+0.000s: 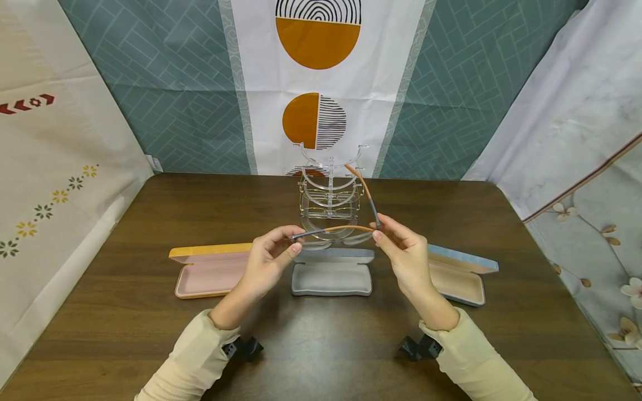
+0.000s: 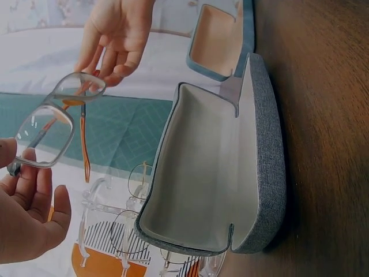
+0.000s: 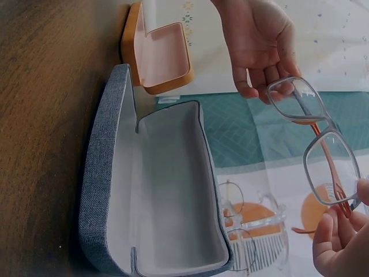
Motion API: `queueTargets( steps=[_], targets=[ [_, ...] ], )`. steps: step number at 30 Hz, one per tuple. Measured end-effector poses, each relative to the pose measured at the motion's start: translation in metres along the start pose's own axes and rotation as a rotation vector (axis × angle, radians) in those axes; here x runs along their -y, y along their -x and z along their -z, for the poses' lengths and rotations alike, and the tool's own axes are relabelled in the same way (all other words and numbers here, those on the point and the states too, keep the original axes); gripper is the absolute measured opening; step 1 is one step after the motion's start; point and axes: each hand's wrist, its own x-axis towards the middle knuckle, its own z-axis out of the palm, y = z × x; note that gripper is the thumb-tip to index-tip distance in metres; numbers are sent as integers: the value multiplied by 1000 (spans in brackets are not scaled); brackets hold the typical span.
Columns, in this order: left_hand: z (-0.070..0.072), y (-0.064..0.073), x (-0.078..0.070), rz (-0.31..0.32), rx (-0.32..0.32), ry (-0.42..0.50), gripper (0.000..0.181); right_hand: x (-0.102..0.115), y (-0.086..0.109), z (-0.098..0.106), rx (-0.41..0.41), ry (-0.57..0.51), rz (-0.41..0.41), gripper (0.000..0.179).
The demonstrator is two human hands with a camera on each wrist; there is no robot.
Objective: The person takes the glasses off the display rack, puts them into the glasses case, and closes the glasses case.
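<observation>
Both hands hold one pair of eyeglasses [image 1: 346, 227] with clear grey rims and orange temples with grey hinge ends, raised above the table. My left hand [image 1: 268, 253] pinches its left hinge corner between thumb and fingers. At the opposite corner my right hand [image 1: 403, 253] pinches the frame near the hinge. One temple lies folded across behind the lenses; the other sticks out away from me. Below the glasses is an open grey glasses case [image 1: 332, 281] with nothing in it. Both wrist views show the rims [image 2: 73, 130] and the fingers on each end.
Behind the hands stands a clear display stand [image 1: 329, 192] with thin wire-rimmed glasses on it. An open yellow case with pink lining [image 1: 200, 280] lies left, an open blue case with beige lining [image 1: 458, 283] right. Patterned cloths hang around the brown table [image 1: 331, 356].
</observation>
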Motion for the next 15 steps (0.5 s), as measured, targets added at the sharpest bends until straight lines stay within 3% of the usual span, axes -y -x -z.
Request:
queueTargets(
  steps=[11, 15],
  targets=[
    [-1, -1, 0, -23, -24, -30, 17, 1, 1, 1, 10, 4, -6, 30],
    [0, -1, -1, 1, -41, -32, 18, 1, 2, 1, 9, -2, -19, 30]
  ],
)
